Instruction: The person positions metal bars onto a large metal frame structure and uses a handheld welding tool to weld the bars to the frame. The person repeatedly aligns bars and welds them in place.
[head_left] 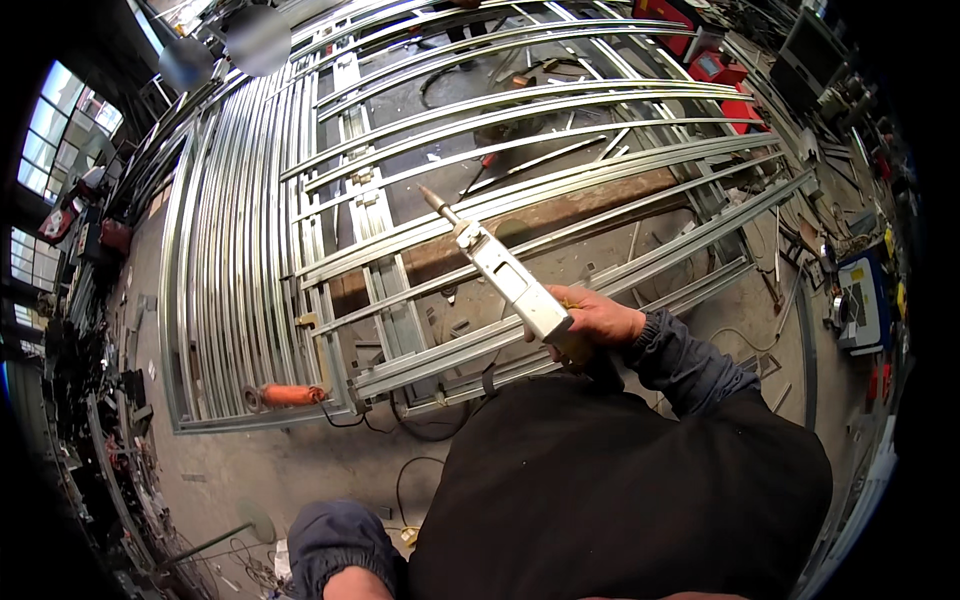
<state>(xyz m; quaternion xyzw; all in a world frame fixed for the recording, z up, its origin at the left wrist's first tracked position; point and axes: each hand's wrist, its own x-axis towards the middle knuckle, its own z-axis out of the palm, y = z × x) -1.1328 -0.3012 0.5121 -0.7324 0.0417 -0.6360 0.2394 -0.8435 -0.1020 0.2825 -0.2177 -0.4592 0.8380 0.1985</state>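
My right hand (603, 318) is closed around the rear grip of a handheld welding gun (508, 278). It has a boxy silver body and a slim copper-coloured nozzle pointing away and to the left. Beneath the gun spreads a large metal frame (440, 355) of galvanized profiles, with long rails running across it. The nozzle tip is over the frame; whether it touches a rail cannot be judged. Of my left arm only the grey sleeve (342, 535) and a bit of wrist show at the lower edge, while the hand is out of sight.
An orange angle grinder (288, 395) lies on the frame's near left corner. Cables (405, 480) run along the floor close to me. A blue machine (862, 308) stands at right, a red one (715, 68) farther back. Metal stock and clutter line the left side.
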